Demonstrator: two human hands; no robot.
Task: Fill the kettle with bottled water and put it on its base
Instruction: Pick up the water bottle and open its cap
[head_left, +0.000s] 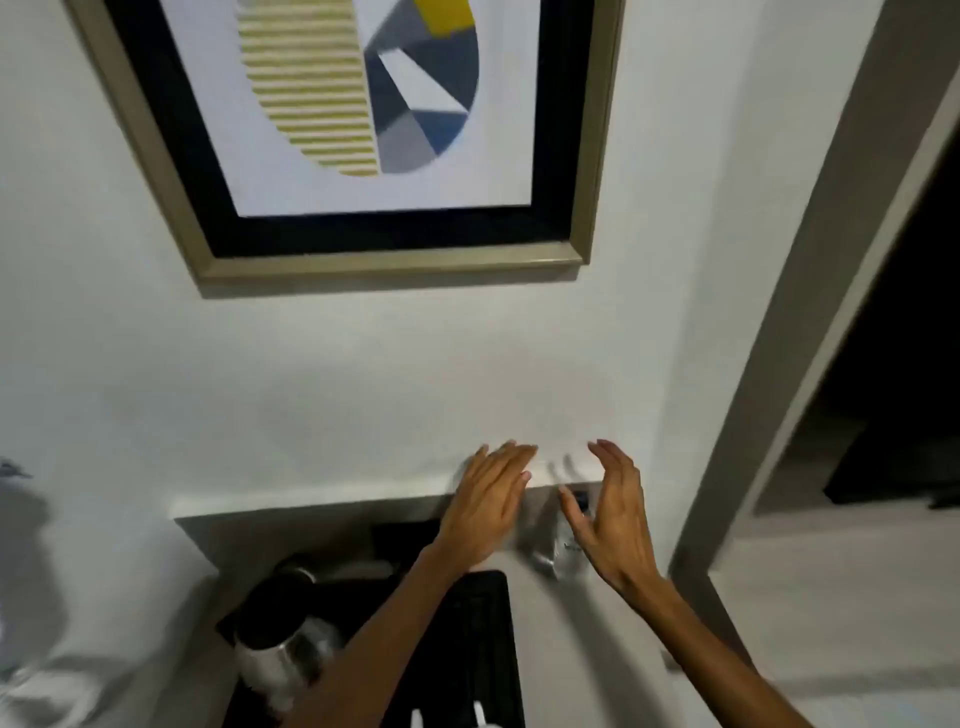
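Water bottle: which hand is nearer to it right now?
Right. The right hand is open right beside the water bottle, partly overlapping it. The left hand hovers open a little off to the bottle's left.

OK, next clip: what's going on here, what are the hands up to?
A person stands at a counter below a framed picture. Both hands are open and reaching toward a clear water bottle standing by the wall: the left hand is just left of it, the right hand just right, neither gripping it yet. The kettle stands on a black tray at lower left, untouched. No water has been poured.
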